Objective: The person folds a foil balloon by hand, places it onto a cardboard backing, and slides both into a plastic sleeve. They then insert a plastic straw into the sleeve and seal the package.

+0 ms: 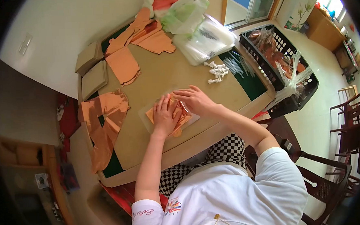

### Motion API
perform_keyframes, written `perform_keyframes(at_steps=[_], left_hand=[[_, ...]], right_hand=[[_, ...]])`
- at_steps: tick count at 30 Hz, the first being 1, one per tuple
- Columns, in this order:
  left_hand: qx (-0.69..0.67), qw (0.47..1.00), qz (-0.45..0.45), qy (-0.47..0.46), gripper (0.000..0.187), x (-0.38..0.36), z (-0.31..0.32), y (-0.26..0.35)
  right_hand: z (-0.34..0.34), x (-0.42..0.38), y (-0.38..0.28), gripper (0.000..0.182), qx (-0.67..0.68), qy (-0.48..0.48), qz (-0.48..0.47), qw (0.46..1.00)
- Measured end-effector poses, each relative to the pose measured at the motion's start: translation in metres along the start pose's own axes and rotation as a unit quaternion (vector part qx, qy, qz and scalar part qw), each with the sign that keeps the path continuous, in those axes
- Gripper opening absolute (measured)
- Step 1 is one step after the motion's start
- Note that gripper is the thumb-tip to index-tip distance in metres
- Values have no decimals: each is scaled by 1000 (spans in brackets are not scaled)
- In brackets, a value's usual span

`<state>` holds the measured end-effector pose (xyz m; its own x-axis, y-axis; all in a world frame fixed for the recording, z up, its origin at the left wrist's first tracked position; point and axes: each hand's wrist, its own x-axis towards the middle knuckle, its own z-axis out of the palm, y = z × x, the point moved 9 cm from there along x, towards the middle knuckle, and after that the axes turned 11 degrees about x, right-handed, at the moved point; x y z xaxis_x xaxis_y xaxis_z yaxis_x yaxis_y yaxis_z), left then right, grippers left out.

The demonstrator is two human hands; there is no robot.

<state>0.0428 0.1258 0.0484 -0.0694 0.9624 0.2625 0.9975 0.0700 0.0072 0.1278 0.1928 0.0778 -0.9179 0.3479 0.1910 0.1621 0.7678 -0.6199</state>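
My left hand (pixel 164 116) lies flat with its fingers stretched over a folded copper-coloured foil balloon (pixel 184 119). Fingers extended, my right hand (pixel 195 101) touches the foil's upper right part. Beneath the foil is a clear plastic bag (pixel 194 118), its edges showing around it. Left of my hands, another flat foil balloon (pixel 106 112) hangs over the table edge. More flat foil balloons (pixel 122 64) are spread at the back left.
A cardboard-covered table (pixel 157 73) holds clear bags (pixel 206 37), white ribbon bundles (pixel 217 73) and clear straws (pixel 236 64). Brown cardboard pieces (pixel 93 78) sit at the left edge. On the right is a black crate (pixel 284 76) with foil and plastic; wooden chairs (pixel 324 182) stand beyond.
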Motion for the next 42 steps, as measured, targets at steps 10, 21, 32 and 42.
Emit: perform_keyframes(at_steps=[10,21,32,42], left_hand=[[-33,999,-2,-9,58,-2,-2,-3],[-70,994,-57,63,49,-29,-6,-20],[-68,996,-63,14,46,-32,0,-29],[-65,995,-67,32,47,-33,-7,-29]], right_hand=[[4,27,26,42,-81,52,110,989],[43,6,-4,48,-114,124,42,985],[60,21,-9,51,-130,115,63,983],[55,18,11,63,-148,99,143,974]])
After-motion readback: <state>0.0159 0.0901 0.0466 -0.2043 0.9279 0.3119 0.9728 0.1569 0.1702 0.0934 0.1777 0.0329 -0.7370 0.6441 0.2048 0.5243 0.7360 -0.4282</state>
